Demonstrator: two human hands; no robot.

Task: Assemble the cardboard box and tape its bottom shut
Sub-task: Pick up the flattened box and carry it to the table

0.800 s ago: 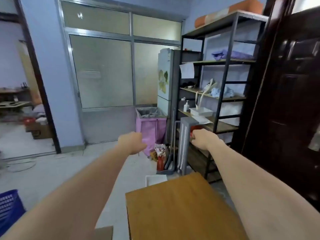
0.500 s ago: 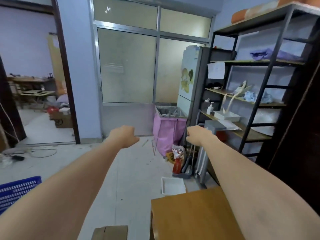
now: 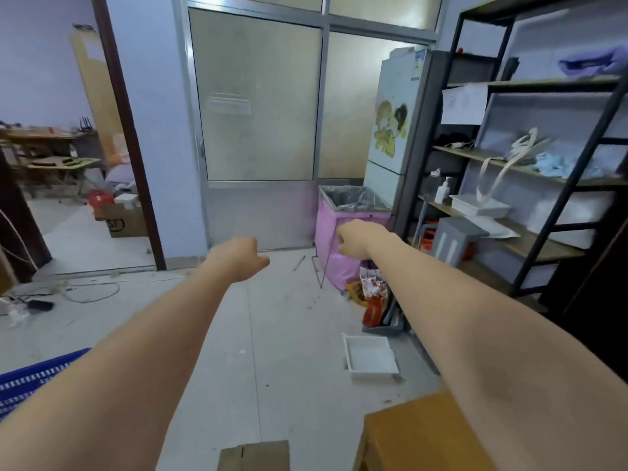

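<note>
Both arms stretched forward at chest height. Left hand [image 3: 239,258] and right hand [image 3: 355,237] curled into fists, holding nothing, probably a start pose. Flattened cardboard box [image 3: 254,455] lies on floor at bottom edge, beside the wooden worktop [image 3: 413,433]; untouched.

Brown cardboard box [image 3: 253,456], seemingly flat, on floor.

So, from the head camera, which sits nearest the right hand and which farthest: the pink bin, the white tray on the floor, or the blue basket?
From the right hand:
1. Pink bin, just behind it.
2. White tray, on the floor, lower in view.
3. Blue basket, far left edge.
</note>
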